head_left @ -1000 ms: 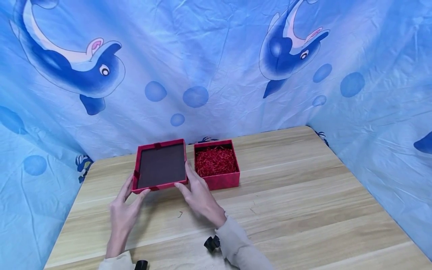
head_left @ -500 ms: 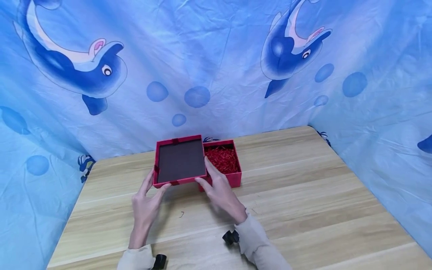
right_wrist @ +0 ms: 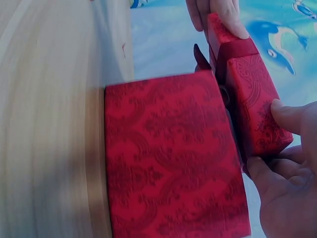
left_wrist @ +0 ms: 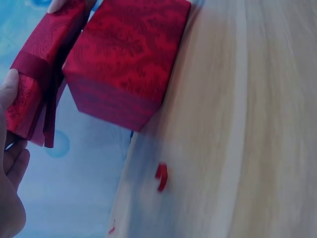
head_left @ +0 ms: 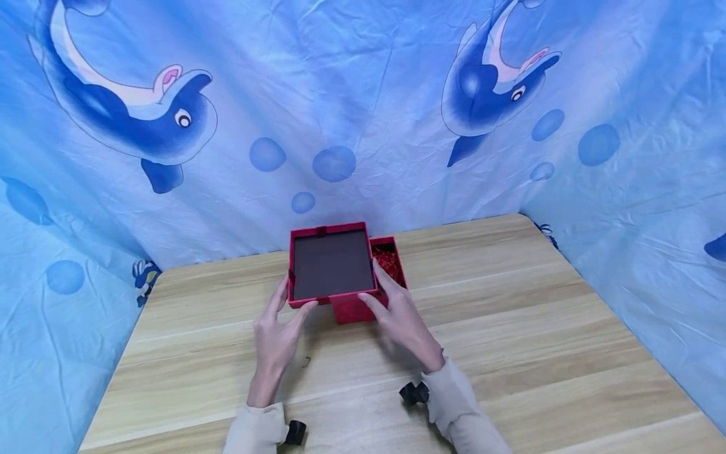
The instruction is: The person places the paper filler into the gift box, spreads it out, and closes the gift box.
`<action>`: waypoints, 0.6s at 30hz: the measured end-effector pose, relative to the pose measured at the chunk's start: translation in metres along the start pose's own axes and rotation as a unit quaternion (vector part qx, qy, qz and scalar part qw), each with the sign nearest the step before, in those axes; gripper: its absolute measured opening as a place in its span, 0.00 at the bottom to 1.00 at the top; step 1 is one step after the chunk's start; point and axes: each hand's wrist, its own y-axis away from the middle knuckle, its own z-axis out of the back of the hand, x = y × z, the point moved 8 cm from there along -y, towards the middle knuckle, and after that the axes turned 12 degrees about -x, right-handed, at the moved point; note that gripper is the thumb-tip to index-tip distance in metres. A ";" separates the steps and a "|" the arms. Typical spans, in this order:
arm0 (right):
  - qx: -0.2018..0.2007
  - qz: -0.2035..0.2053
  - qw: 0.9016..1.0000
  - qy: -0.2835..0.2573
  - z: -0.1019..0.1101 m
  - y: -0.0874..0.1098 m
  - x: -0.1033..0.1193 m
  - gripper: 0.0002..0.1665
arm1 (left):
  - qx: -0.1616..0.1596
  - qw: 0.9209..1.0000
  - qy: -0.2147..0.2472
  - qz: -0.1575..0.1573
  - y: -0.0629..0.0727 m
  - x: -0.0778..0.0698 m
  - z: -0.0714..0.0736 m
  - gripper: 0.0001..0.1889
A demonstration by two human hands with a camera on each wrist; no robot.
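A shallow red patterned box lid, its dark inside facing up, is held level between both hands. My left hand grips its near left corner, thumb on the front rim. At the near right corner my right hand pinches the rim between thumb and fingers. A dark red ribbon wraps the lid, with loose ends hanging on the outer face. Below it stands the red box base, upright on the table; the lid covers its left and middle in the head view. Red shredded paper shows at the base's right side.
The wooden table stretches far to the right. A small red paper shred lies on it in front of the base. A blue dolphin-print curtain hangs close behind the table's back edge and along the sides.
Both hands have carried the lid from the left of the base to the right, so it now overlaps most of the base's opening. The base has stayed put.
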 end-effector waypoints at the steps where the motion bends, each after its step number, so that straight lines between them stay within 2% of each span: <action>1: -0.001 -0.002 1.000 0.002 0.002 -0.001 -0.001 0.43 | 0.001 1.000 0.000 0.002 0.000 -0.001 -0.002 0.43; 11: -0.014 -0.020 1.000 0.014 0.026 -0.004 -0.011 0.42 | 0.013 1.000 -0.010 0.014 0.000 -0.012 -0.024 0.42; 14: -0.016 -0.019 1.000 0.013 0.032 -0.004 -0.013 0.42 | 0.015 0.999 -0.013 0.029 0.002 -0.013 -0.029 0.42; 18: -0.017 -0.020 0.999 -0.018 0.038 -0.006 -0.017 0.42 | 0.026 0.998 -0.009 0.050 0.006 -0.015 -0.039 0.41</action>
